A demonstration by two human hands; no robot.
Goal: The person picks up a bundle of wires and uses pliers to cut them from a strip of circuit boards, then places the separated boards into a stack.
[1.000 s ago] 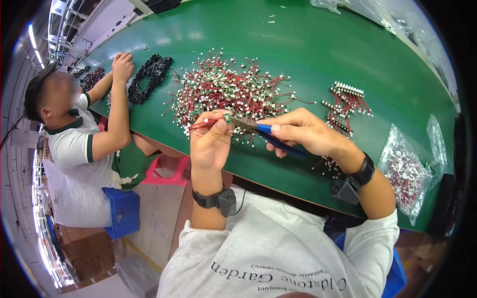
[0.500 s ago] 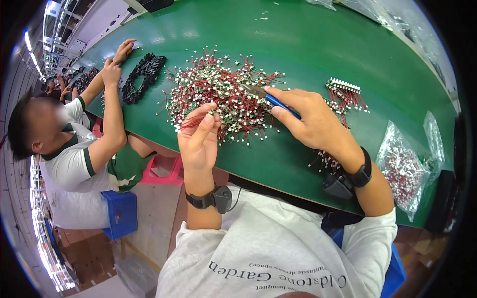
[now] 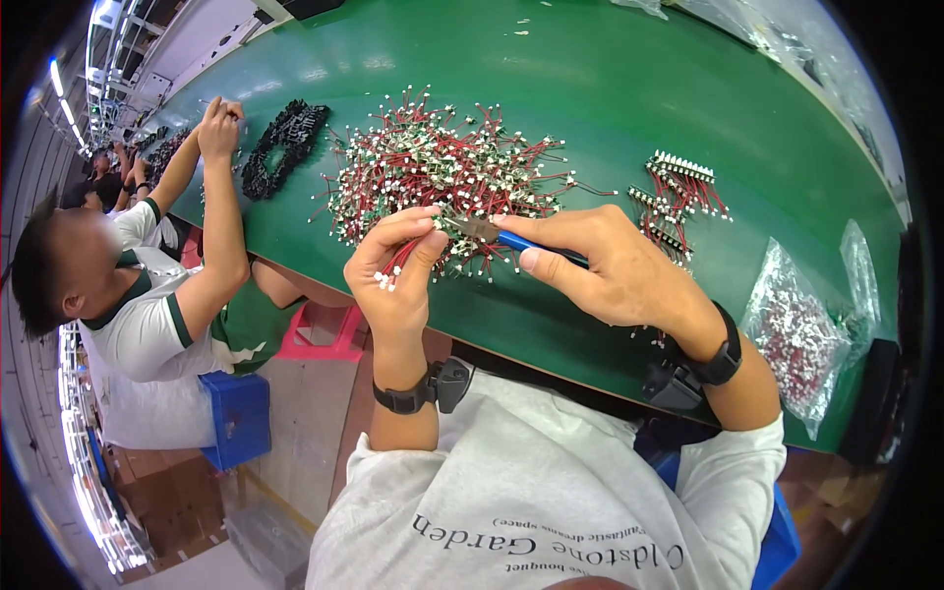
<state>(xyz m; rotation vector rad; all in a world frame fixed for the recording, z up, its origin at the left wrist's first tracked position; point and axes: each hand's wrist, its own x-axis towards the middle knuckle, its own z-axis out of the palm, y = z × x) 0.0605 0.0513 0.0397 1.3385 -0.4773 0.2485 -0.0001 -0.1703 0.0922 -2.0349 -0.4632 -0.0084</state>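
My left hand (image 3: 396, 270) is closed in a pinch on a few red wire leads (image 3: 398, 262) with small white connectors at their ends. My right hand (image 3: 615, 261) grips blue-handled pliers (image 3: 536, 248), whose metal jaws reach the small parts at my left fingertips. Whether the jaws are closed on a part is too small to tell. Just beyond both hands lies a large tangled pile of red wire leads (image 3: 442, 162) with white connectors and small green boards. My left fingers hide part of the held leads.
Rows of white connectors with red wires (image 3: 680, 169) lie right of the pile. A clear plastic bag (image 3: 796, 339) of similar parts sits farther right. A black heap of parts (image 3: 283, 147) is at left on the green table (image 3: 590, 59), near a seated co-worker (image 3: 147, 295).
The pliers have come down and left from over the pile to my left fingertips. My left hand has turned, and the held wires' white ends now hang lower. The co-worker's hands shifted left.
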